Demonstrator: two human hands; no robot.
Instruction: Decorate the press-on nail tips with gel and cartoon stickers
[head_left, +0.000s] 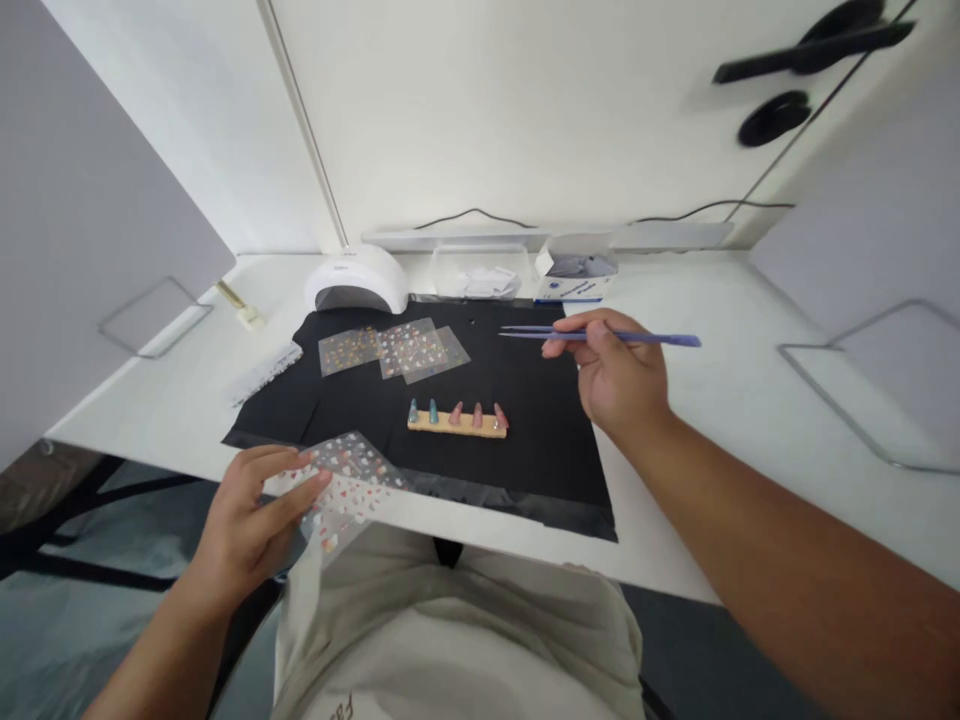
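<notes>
My left hand (pixel 259 505) pinches a clear sheet of nail stickers (pixel 349 490) between thumb and fingers, over the table's front edge. The sheet carries small white, red and orange motifs. In my right hand (pixel 615 370) is a pair of purple tweezers (pixel 600 336), held level above the right side of the black mat, tips pointing left and slightly apart with nothing visible between them. Between the hands, a wooden strip (pixel 457 424) stands on the mat with several false nails (pixel 478 414) on it, some blue-green and some pink.
Further sticker sheets (pixel 349 350) overlap on the black mat (pixel 525 450). Behind them stand a white nail lamp (pixel 356 280), a clear tray (pixel 480 262) with white pieces and a box of alcohol pads (pixel 577 285). A white packet (pixel 266 372) and a brush (pixel 241 306) lie left.
</notes>
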